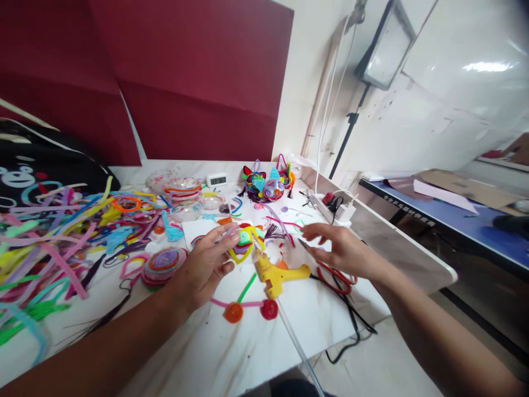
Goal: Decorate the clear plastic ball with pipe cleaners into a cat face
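Observation:
My left hand [206,267] is closed on a fuzzy pipe-cleaner piece [244,238] with a yellow outline and a green middle. Just right of it, a yellow hot glue gun [281,274] lies on the white paper, its nozzle close to the piece and a clear glue stick [298,344] sticking out behind. My right hand [336,248] hovers with fingers apart over red-handled scissors [341,280], whose dark blades reach out past the thumb; contact is unclear. Below the glue gun sit an orange pipe-cleaner coil [233,312] and a red coil [269,309], beside a pink stem.
Loose pipe cleaners [61,237] heap up at the left, near a coiled disc [163,264]. Finished colourful crafts [270,184] and a small digital clock [217,180] stand by the wall. A power strip [334,208] is at the right; a black cord [351,314] hangs over the table edge.

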Tool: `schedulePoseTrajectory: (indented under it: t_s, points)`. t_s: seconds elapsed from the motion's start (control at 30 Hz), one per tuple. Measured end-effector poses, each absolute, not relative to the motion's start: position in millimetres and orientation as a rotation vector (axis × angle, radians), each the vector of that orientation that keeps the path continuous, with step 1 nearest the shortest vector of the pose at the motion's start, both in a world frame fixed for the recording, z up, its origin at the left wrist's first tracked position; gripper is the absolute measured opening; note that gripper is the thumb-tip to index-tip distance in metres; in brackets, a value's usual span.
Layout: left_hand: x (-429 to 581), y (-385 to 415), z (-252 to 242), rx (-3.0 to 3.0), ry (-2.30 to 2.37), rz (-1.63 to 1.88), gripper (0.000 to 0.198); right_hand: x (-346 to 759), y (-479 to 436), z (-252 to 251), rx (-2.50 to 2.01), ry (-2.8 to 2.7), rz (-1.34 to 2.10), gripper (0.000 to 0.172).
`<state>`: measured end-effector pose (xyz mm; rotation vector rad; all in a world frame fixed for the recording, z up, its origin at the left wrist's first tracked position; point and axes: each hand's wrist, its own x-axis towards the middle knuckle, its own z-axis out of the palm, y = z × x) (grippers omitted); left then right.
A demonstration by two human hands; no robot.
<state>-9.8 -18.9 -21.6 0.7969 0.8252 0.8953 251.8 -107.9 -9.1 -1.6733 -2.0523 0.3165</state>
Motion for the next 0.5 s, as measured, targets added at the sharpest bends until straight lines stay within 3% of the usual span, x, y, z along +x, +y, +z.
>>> schedulePoseTrajectory:
  t_s: [0.23,0.5]
  points:
    - [-8,-14,-27,0.781,0.877,0.918,0.025,265,-138,-43,-2.169,-2.061,0.202,0.02]
    - [-8,-13,-28,0.812,0.86,0.89,0.025,261,-138,-48,-2.517,-2.011,0.074,0.025]
